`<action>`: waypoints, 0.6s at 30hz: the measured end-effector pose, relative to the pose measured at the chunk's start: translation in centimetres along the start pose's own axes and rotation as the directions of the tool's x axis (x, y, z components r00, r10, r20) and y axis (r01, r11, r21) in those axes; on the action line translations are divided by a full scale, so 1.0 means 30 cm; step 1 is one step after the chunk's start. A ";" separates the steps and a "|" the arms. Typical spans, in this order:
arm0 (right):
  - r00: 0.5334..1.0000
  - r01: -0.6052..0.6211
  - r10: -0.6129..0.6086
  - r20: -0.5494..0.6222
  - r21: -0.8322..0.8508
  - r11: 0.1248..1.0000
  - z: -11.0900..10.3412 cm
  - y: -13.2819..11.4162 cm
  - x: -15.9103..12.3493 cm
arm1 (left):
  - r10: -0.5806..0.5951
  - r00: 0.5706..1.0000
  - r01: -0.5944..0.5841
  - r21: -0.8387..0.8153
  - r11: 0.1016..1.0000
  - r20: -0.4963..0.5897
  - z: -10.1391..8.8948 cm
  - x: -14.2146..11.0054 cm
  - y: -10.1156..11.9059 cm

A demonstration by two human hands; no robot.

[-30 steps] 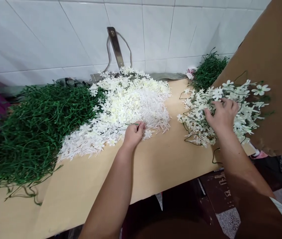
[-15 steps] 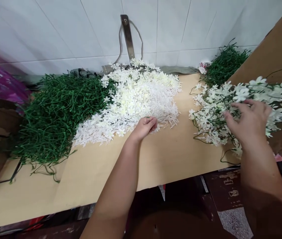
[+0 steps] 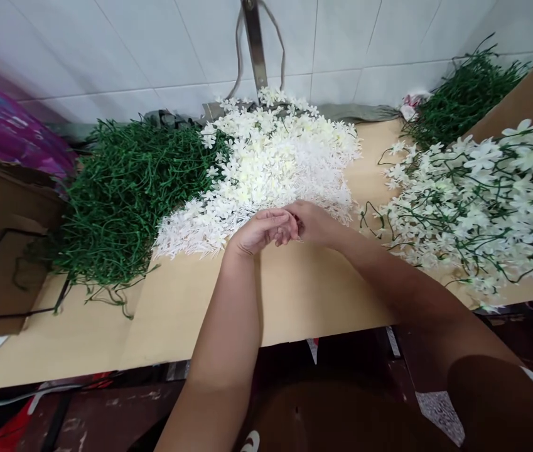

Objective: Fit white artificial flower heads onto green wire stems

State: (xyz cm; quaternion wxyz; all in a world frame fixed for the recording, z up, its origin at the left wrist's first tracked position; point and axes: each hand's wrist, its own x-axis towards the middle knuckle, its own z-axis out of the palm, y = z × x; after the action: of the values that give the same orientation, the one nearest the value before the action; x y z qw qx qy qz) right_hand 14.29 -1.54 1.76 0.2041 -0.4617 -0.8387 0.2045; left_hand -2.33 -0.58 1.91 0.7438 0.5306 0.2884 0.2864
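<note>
My left hand and my right hand meet at the front edge of a pile of white artificial flowers with thin white stems. The left hand's fingers are curled closed, and a thin pale tip shows beside them; what they hold is too small to name. My right hand bends in from the right against the left fingertips, its own fingers closed and mostly hidden. Left of the white pile lies a heap of green plastic stems. At the right is a bunch of white flowers on green stems.
A cardboard sheet covers the table. At the left stand a cardboard box and a purple plastic bag. More green stems lie at the back right beside a cardboard flap. A metal bracket rests against the tiled wall.
My right hand has left the flower bunch at the right and come across to my left hand. The left hand has turned slightly, fingers still closed. The view has shifted.
</note>
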 end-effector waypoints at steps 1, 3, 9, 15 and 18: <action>1.000 -0.016 0.016 0.000 -0.012 1.000 0.014 -0.005 0.020 | 0.045 0.997 -0.047 -0.032 0.998 -0.070 -0.008 0.002 -0.001; 0.998 -0.046 0.045 -0.046 -0.025 0.999 0.021 -0.004 0.044 | 0.149 0.952 -0.177 -0.084 0.981 -0.266 -0.026 0.014 -0.006; 0.988 -0.115 0.123 -0.093 0.090 0.989 0.007 0.021 0.058 | 0.283 0.711 -0.421 -0.068 0.904 -0.644 -0.067 0.055 -0.027; 0.979 -0.067 0.088 -0.181 0.122 0.990 0.029 -0.009 0.070 | 0.413 0.736 -0.345 0.228 0.910 -0.536 -0.037 0.063 -0.042; 0.961 -0.091 0.137 -0.241 0.195 0.977 0.005 -0.017 0.071 | 0.470 0.711 -0.340 0.330 0.881 -0.523 -0.029 0.066 -0.046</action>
State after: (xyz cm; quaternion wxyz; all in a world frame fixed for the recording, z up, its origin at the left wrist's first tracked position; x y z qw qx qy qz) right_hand 12.81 0.01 2.23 0.3385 -0.5111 -0.7555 0.2311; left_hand -1.48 1.02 0.12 0.4750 0.5406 0.4087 0.5613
